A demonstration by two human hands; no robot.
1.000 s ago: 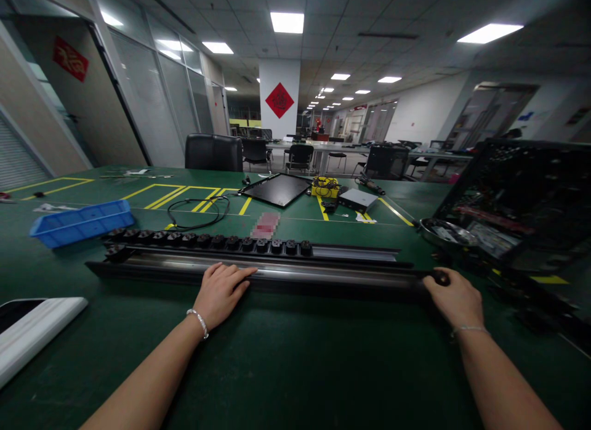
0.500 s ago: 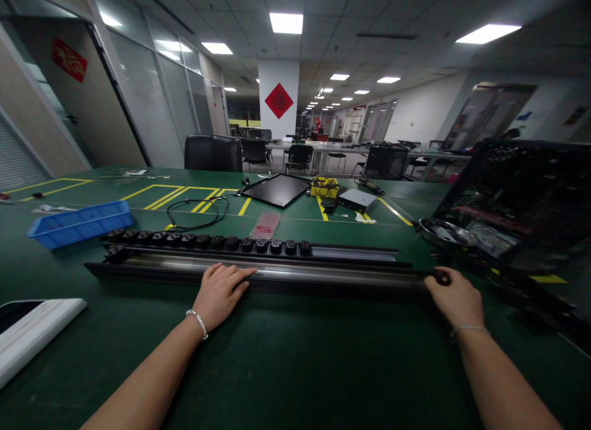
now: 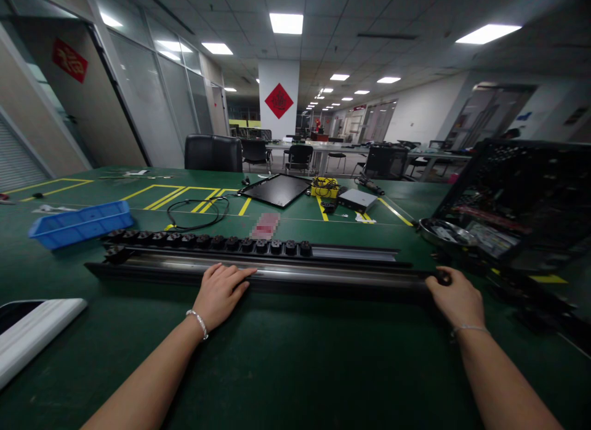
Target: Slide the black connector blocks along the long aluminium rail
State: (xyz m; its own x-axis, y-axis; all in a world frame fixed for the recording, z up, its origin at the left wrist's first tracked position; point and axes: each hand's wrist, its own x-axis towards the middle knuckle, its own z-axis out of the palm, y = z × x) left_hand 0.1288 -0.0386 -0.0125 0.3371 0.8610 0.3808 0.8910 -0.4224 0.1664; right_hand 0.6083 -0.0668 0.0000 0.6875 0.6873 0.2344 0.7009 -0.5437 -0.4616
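Note:
A long black metal channel [image 3: 341, 277] with a shiny inner face lies across the green table in front of me. My left hand [image 3: 222, 293] rests on its near edge left of the middle, fingers stretched out over the metal. At the channel's right end, my right hand [image 3: 457, 297] has thumb and fingers closed around a small black end piece [image 3: 443, 277], partly hidden by the fingers. Just behind the channel runs a power strip's row of black sockets [image 3: 232, 243], mounted on a dark rail.
A blue plastic bin [image 3: 80, 223] stands at the left, with a white-edged panel [image 3: 41, 331] nearer. Behind are a coiled black cable [image 3: 198, 214], a flat black panel [image 3: 277, 190], a grey box [image 3: 357, 199] and a yellow box [image 3: 324, 186]. An opened computer case [image 3: 521, 202] stands right.

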